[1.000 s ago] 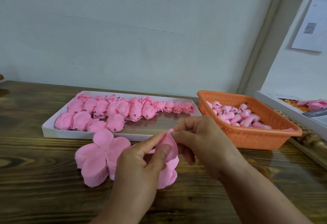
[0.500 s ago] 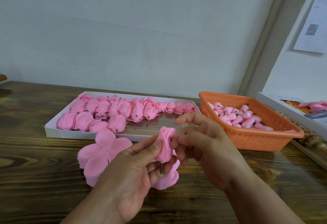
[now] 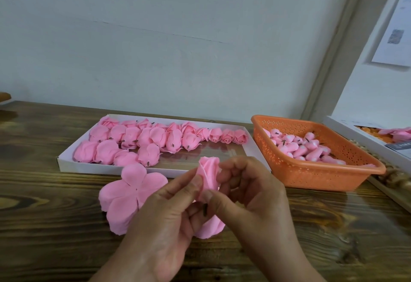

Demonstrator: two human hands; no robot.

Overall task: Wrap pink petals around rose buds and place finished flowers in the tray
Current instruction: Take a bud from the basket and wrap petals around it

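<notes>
Above the dark wooden desk (image 3: 44, 226), both hands pinch one half-wrapped pink foam rose bud (image 3: 208, 176): left hand (image 3: 169, 221) at its side, right hand (image 3: 249, 192) at its base, above the short dark stem (image 3: 204, 210). Good practice: hold the base firm, overlap each petal snugly. Beyond the grip lies the white cardboard tray (image 3: 66, 163); beneath it, flat pink petal sheets (image 3: 131, 190).

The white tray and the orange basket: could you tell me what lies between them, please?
Nothing lies between the white tray and the orange basket but a narrow strip of bare wooden table, as the head view shows.
</notes>
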